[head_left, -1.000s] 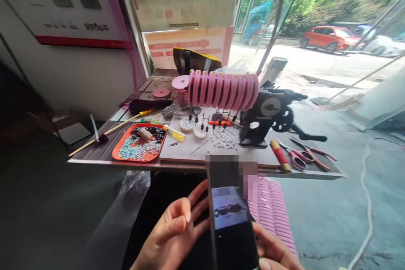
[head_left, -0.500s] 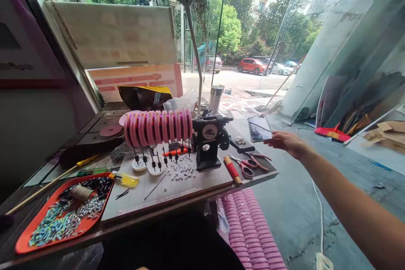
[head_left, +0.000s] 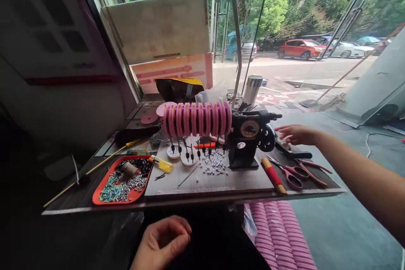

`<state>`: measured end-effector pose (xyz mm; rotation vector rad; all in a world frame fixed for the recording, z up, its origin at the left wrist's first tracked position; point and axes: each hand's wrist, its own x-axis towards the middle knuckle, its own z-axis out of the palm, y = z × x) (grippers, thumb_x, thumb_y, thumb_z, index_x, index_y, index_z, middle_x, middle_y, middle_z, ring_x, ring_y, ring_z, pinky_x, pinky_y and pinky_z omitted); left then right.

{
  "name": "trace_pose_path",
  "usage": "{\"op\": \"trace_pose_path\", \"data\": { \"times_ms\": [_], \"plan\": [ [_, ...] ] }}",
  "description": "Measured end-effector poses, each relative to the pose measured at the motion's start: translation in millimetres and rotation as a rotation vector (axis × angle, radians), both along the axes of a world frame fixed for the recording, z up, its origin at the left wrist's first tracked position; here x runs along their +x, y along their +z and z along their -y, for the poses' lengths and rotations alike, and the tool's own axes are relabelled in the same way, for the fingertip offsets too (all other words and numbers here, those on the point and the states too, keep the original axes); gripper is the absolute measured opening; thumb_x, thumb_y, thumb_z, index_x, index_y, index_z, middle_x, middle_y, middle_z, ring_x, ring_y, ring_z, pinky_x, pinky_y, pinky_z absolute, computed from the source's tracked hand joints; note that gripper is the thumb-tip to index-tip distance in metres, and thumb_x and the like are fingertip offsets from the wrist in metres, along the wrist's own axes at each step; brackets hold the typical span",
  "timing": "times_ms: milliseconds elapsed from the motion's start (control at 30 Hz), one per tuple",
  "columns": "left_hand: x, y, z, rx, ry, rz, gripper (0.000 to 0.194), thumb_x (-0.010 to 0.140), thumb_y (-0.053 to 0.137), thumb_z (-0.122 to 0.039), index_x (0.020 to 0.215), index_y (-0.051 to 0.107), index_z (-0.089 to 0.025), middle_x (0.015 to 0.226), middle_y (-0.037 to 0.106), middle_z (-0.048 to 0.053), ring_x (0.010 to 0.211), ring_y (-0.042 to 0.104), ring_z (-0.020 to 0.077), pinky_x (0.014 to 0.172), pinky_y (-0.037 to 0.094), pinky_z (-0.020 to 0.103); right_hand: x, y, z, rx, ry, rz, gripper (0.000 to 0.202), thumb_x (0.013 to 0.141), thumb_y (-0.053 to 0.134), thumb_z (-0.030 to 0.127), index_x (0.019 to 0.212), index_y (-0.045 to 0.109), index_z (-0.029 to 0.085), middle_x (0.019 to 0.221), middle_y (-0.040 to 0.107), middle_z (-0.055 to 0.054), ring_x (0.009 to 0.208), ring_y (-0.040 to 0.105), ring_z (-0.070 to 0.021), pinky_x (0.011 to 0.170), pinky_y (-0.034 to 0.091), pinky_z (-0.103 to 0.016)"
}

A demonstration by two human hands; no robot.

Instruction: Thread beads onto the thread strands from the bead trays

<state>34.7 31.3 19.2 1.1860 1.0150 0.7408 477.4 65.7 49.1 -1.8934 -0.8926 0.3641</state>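
Note:
My right hand [head_left: 299, 135] reaches in from the right with its fingers stretched out, beside the toothed wheel of a black machine [head_left: 245, 139] with a round dial. Below the hand lies a black-handled tool [head_left: 292, 153]; contact cannot be made out. Pink coiled rings [head_left: 198, 120] sit in a row on the machine's shaft, with black-tipped pins hanging under them. My left hand [head_left: 163, 240] is held low over my lap, thumb and fingertips curled together; anything between them is too small to see. White beads [head_left: 215, 162] are scattered on the board [head_left: 205, 187].
An orange tray [head_left: 98, 196] of small beads and a spool stands at left, near a yellow lighter [head_left: 163, 164]. Scissors [head_left: 292, 175], pliers [head_left: 313, 171] and a red-wrapped wooden handle [head_left: 274, 176] lie at right. Bagged pink rings [head_left: 278, 236] are below the table.
My right hand has left the flat, glassy rectangular thing and moved to beside the toothed wheel. My left hand has risen into view. The head view has turned right.

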Motion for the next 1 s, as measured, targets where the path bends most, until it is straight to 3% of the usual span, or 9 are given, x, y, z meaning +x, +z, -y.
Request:
{"op": "trace_pose_path", "data": {
  "times_ms": [133,267,300,367,433,500,733,867,1000],
  "plan": [
    [-7,9.4,-15,0.139,0.187,-0.019,0.014,0.058,0.077,-0.027,0.055,0.067,-0.019,0.079,0.067,0.002,0.08,0.057,0.0169,0.074,0.042,0.023,-20,35.7,22,-0.163,-0.089,0.086,0.048,0.087,0.033,0.034,0.092,0.064,-0.003,0.1,0.063,-0.016,0.078,0.061,-0.0162,0.06,0.036,-0.034],
    [-15,7.7,-20,0.147,0.31,0.033,0.011,0.057,0.078,-0.024,0.058,0.068,-0.019,0.075,0.068,0.0,0.075,0.057,0.0138,0.073,0.043,0.02,-93,61.3,52,0.181,-0.203,0.5,0.036,0.083,0.048,0.036,0.104,0.062,0.011,0.09,0.067,-0.009,0.08,0.06,-0.0172,0.061,0.037,-0.033],
    [-17,6.6,-19,0.132,0.32,0.046,0.011,0.057,0.078,-0.024,0.059,0.068,-0.019,0.072,0.068,0.0,0.071,0.057,0.0126,0.07,0.043,0.02,-120,61.3,57,0.307,-0.122,0.657,0.03,0.084,0.05,0.037,0.095,0.065,0.013,0.08,0.066,-0.007,0.073,0.06,-0.0154,0.059,0.038,-0.031],
    [-19,4.8,-15,0.116,0.313,0.062,0.011,0.057,0.078,-0.024,0.06,0.068,-0.017,0.063,0.066,0.0,0.062,0.055,0.0111,0.063,0.044,0.02,-176,53.5,57,0.423,0.441,0.88,0.022,0.088,0.048,0.032,0.081,0.064,0.018,0.074,0.064,-0.003,0.066,0.057,-0.0127,0.057,0.041,-0.027],
    [-24,4.0,-8,0.12,0.295,0.049,0.012,0.058,0.077,-0.024,0.059,0.068,-0.016,0.058,0.064,0.0,0.056,0.053,0.0112,0.059,0.044,0.021,-224,38.9,44,0.339,0.931,1.149,0.027,0.092,0.041,0.021,0.076,0.063,0.018,0.072,0.062,-0.004,0.069,0.056,-0.0153,0.062,0.043,-0.029],
    [-33,3.4,-2,0.126,0.285,0.011,0.012,0.059,0.076,-0.025,0.059,0.068,-0.016,0.055,0.064,0.0,0.054,0.053,0.0116,0.057,0.044,0.022,-256,23.8,21,0.21,1.138,1.352,0.026,0.09,0.042,0.013,0.073,0.061,0.017,0.074,0.061,-0.006,0.074,0.054,-0.0179,0.064,0.042,-0.031],
    [-75,-5.5,10,0.007,0.327,-0.007,0.017,0.054,0.079,-0.028,0.058,0.069,-0.015,0.049,0.061,0.0,0.049,0.052,0.0106,0.05,0.044,0.021,-275,3.7,-34,0.139,1.385,1.538,0.019,0.087,0.05,0.011,0.073,0.061,0.017,0.088,0.06,-0.007,0.098,0.048,-0.0222,0.085,0.037,-0.037],
    [-87,-11.3,9,0.01,0.351,0.01,0.015,0.055,0.078,-0.027,0.06,0.07,-0.015,0.049,0.062,0.0,0.048,0.052,0.0101,0.05,0.044,0.021,-278,6.3,-13,0.138,1.467,1.537,0.022,0.089,0.046,0.011,0.074,0.061,0.017,0.077,0.06,-0.005,0.088,0.049,-0.0208,0.09,0.034,-0.037],
    [-91,-13.5,9,0.021,0.38,0.024,0.016,0.054,0.078,-0.027,0.06,0.07,-0.015,0.049,0.061,0.0,0.048,0.052,0.0108,0.049,0.044,0.022,-286,-1.7,24,0.179,1.535,1.395,0.023,0.089,0.041,0.008,0.078,0.061,0.015,0.07,0.059,-0.005,0.07,0.048,-0.0188,0.077,0.038,-0.035]
  ]
}}
